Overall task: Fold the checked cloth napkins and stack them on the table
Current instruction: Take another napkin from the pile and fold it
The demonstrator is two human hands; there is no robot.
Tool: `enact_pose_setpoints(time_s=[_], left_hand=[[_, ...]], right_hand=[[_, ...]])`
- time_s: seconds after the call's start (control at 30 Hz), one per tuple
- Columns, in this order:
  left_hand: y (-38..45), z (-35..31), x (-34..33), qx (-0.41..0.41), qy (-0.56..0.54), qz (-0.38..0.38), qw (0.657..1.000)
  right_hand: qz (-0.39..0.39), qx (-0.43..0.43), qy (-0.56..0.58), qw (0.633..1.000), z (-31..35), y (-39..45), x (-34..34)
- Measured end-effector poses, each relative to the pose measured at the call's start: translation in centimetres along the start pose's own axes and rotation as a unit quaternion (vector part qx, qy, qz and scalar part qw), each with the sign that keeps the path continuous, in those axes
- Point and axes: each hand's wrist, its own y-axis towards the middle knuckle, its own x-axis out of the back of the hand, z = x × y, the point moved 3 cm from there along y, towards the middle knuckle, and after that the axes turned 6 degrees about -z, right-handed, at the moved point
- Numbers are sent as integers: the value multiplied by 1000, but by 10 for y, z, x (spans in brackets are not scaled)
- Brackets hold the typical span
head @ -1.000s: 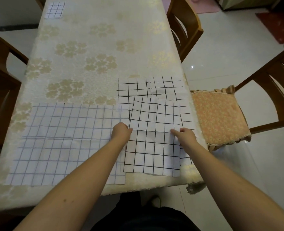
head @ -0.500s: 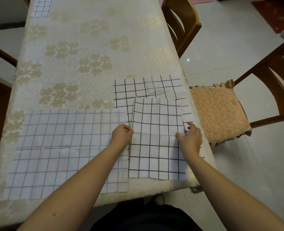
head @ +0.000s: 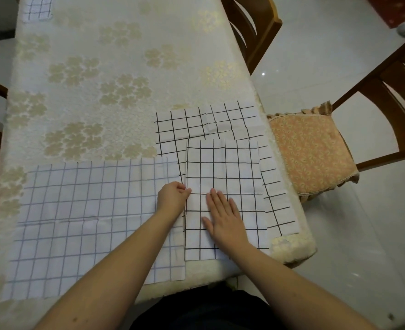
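A folded black-checked napkin (head: pixel 222 172) lies on the table (head: pixel 96 75) near its front right corner, long axis running away from the person. The left hand (head: pixel 171 198) pinches its left edge at mid-length. The right hand (head: pixel 224 216) lies flat on its near half, fingers straight.

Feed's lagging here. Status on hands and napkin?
Left hand pinching black-check napkin edge. Right hand flat on it. Blue-check napkin alongside, unfolded. Nothing blocking.
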Motion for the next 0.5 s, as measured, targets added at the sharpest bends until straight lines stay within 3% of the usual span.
enact_pose_setpoints(time_s=[0.33,0.5], left_hand=[[-2,1,0,8,-13,2,1000],[-2,-1,2,8,-25,11,1000]], right_hand=[[-15,-127,-10,992,-78,-24,24],[-56,-132,21,989,-81,-21,29]])
